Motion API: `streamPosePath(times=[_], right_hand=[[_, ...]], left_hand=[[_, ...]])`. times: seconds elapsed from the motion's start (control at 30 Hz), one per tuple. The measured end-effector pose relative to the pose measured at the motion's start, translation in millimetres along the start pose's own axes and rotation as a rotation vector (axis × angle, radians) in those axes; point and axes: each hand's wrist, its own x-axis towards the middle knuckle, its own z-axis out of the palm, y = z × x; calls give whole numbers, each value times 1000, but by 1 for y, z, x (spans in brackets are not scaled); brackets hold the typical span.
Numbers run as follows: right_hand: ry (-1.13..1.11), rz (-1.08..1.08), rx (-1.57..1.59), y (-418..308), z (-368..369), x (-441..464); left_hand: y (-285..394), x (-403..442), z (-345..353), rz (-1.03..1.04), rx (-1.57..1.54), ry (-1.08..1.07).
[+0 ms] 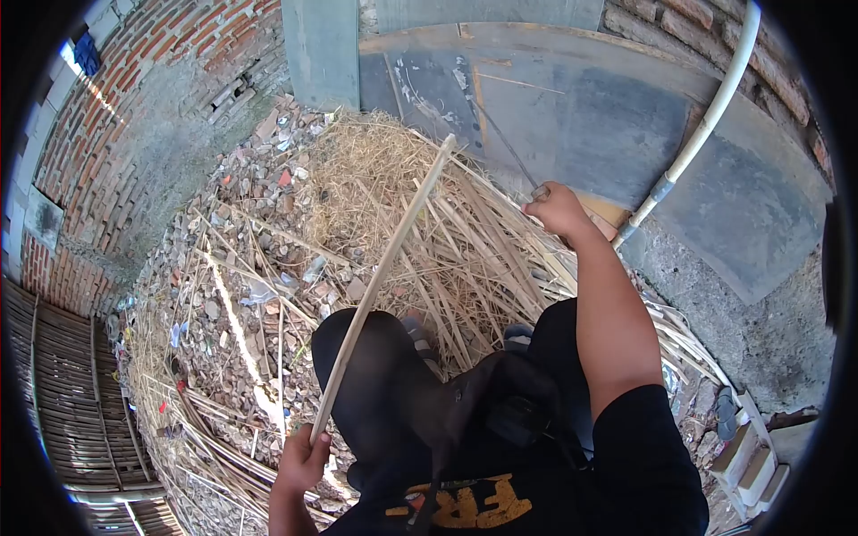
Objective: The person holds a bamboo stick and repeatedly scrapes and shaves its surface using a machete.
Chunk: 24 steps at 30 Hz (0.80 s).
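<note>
A long pale bamboo strip (380,277) slants upward across the view, and my left hand (304,460) is closed round its lower end near my left knee. Out to the right, my right hand (556,213) grips the handle of a long thin blade (505,140), which points up and to the left in front of the grey panel. The strip and the blade are apart. Below and between the hands, many split bamboo strips (474,241) lie in a heap beside a pile of fine shavings (357,170).
Rubble and stones (232,313) cover the ground at the left. A brick wall (134,134) rises behind them. A pale pipe (706,125) crosses the grey panels (599,116) at the right. Low wooden steps (751,469) stand at the lower right.
</note>
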Motion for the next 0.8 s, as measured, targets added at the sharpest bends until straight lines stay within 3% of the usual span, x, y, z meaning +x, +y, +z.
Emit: streamPosePath(times=[0.13, 0.23, 0.3, 0.53, 0.67, 0.8], right_hand=[[205, -51, -32, -40, -11, -24], [186, -132, -17, -73, -15, -50], [61, -207, -10, -91, -15, -70], [-244, -603, -352, -103, 33, -93], [-332, -586, -446, -109, 39, -93], [-324, -557, -354, -99, 57, -85]], left_hand=[[2, 21, 8, 74, 122, 27], [30, 30, 19, 140, 209, 92], [78, 27, 32, 220, 255, 197], [82, 41, 51, 209, 515, 246], [63, 46, 48, 230, 505, 301], [86, 44, 38, 136, 433, 178]])
